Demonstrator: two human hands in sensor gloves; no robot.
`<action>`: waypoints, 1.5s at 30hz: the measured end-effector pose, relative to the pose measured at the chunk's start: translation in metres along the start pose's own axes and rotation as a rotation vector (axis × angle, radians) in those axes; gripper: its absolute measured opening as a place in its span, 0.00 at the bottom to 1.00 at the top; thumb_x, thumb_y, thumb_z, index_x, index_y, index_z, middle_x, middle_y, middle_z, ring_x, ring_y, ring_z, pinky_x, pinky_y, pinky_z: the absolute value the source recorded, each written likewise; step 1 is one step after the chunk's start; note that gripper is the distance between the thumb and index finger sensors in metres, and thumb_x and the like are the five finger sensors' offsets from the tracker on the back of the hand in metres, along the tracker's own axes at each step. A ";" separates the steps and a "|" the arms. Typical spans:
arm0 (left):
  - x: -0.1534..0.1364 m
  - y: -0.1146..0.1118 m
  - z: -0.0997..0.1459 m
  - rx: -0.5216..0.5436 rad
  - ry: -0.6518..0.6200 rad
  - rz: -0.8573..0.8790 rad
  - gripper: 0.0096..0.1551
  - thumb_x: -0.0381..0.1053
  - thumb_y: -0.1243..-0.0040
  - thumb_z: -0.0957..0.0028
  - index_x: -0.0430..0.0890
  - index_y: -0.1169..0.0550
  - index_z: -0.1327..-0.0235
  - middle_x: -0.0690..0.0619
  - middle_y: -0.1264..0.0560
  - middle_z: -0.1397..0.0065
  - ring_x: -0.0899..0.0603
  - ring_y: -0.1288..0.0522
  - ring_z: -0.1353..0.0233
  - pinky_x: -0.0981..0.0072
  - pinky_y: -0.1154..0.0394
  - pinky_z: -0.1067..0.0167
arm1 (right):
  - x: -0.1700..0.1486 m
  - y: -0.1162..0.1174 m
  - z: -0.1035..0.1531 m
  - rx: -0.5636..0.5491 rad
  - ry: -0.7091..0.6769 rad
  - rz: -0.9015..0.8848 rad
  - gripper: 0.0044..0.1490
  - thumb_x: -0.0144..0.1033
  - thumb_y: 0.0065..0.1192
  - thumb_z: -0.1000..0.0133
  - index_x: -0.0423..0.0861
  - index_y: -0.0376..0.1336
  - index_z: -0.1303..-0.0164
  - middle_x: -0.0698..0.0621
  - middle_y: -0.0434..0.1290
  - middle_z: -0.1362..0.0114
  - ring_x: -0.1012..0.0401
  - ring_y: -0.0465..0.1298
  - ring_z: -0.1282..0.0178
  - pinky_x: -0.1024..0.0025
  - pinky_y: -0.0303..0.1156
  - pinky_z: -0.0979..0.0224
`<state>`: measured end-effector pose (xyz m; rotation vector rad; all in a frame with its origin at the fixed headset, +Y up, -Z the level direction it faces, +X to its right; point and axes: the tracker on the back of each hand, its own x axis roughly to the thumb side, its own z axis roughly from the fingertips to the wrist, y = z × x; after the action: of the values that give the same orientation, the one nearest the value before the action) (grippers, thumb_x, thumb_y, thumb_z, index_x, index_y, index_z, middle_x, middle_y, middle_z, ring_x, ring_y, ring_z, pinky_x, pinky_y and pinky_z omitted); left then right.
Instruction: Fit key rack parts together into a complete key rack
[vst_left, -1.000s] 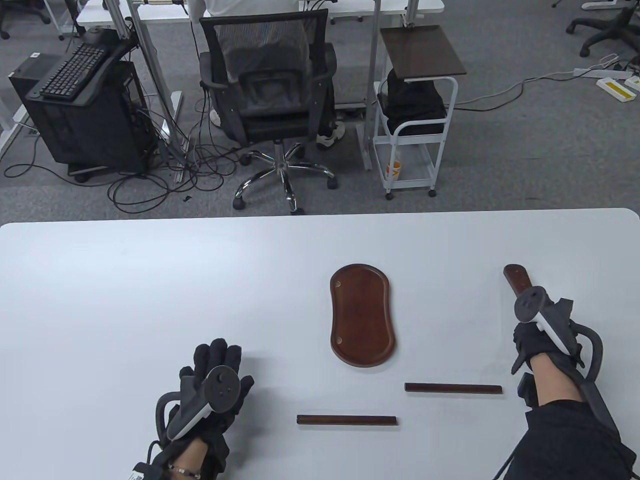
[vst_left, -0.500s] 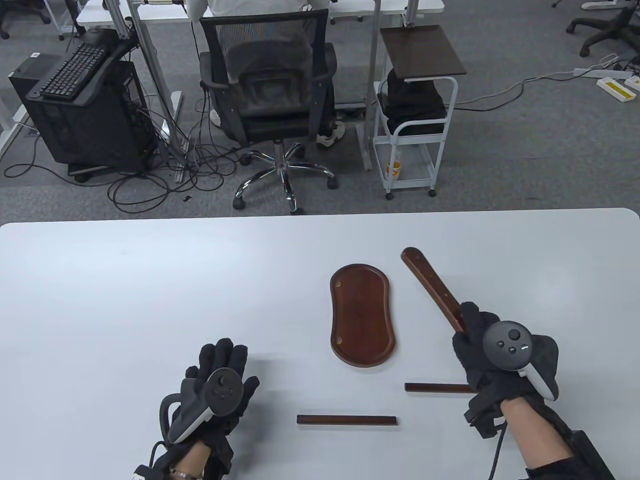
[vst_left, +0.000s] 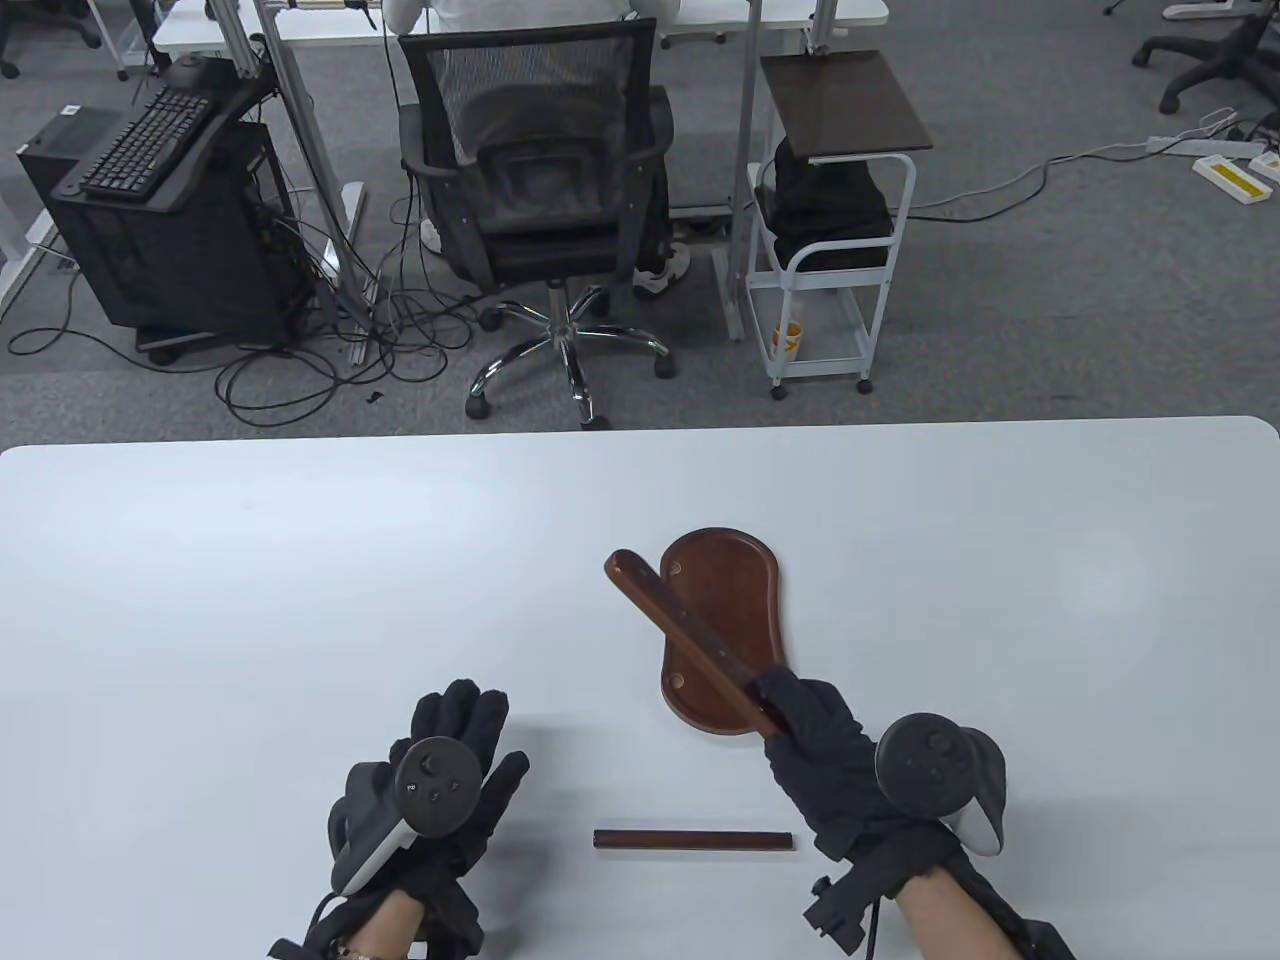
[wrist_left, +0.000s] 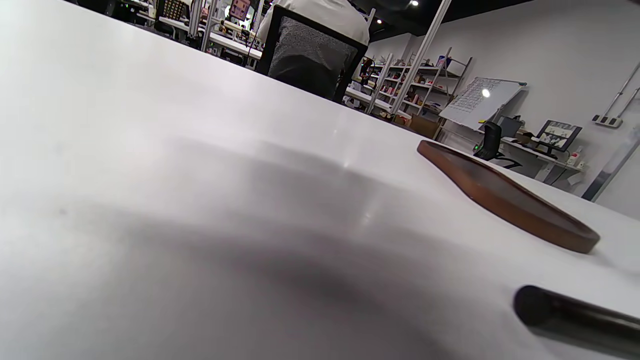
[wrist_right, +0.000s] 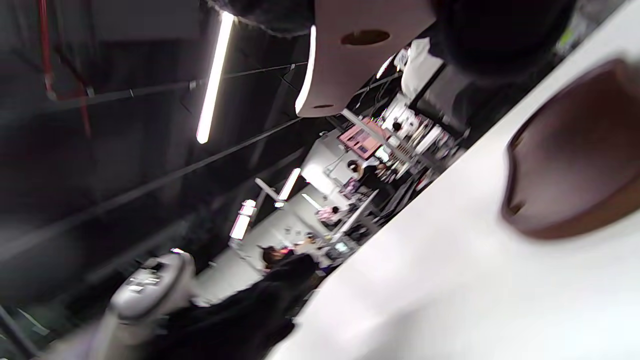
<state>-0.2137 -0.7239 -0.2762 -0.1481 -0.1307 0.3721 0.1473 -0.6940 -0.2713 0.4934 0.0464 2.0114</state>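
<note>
Swung left over the base, the slat juts from the right hand's gripping fingers.

Beyond the white table lies grey carpet. A black mesh office chair faces away at a desk; left of the chair stands a computer tower amid tangled cables, right of it a white trolley.

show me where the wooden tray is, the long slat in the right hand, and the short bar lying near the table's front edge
wooden tray (vst_left: 745, 585), table view, on its bare inner surface right of the slat.
long slat (vst_left: 668, 617), table view, on its middle stretch, above the tray.
short bar (vst_left: 695, 841), table view, on its middle.
</note>
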 end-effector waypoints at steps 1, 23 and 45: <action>0.000 0.000 0.000 0.000 -0.001 0.005 0.40 0.66 0.64 0.39 0.53 0.49 0.14 0.47 0.57 0.09 0.33 0.57 0.13 0.31 0.51 0.23 | -0.002 0.004 0.000 0.010 -0.005 -0.043 0.39 0.41 0.49 0.37 0.34 0.52 0.19 0.28 0.58 0.25 0.37 0.69 0.41 0.55 0.78 0.49; 0.028 -0.021 -0.004 -0.352 -0.300 1.095 0.46 0.69 0.50 0.41 0.48 0.46 0.16 0.43 0.39 0.13 0.39 0.32 0.18 0.43 0.34 0.24 | -0.008 0.074 -0.006 0.268 -0.001 -0.722 0.37 0.42 0.45 0.35 0.33 0.57 0.21 0.28 0.67 0.28 0.39 0.76 0.46 0.59 0.83 0.55; 0.002 -0.003 0.000 -0.130 -0.275 1.210 0.28 0.66 0.53 0.38 0.53 0.34 0.30 0.47 0.25 0.25 0.42 0.20 0.31 0.48 0.25 0.31 | -0.009 0.015 0.010 0.056 -0.030 -0.146 0.38 0.42 0.54 0.37 0.34 0.57 0.22 0.31 0.67 0.24 0.34 0.72 0.34 0.37 0.71 0.38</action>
<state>-0.2111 -0.7258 -0.2757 -0.2972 -0.3336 1.5954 0.1417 -0.7108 -0.2619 0.5402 0.1170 1.8631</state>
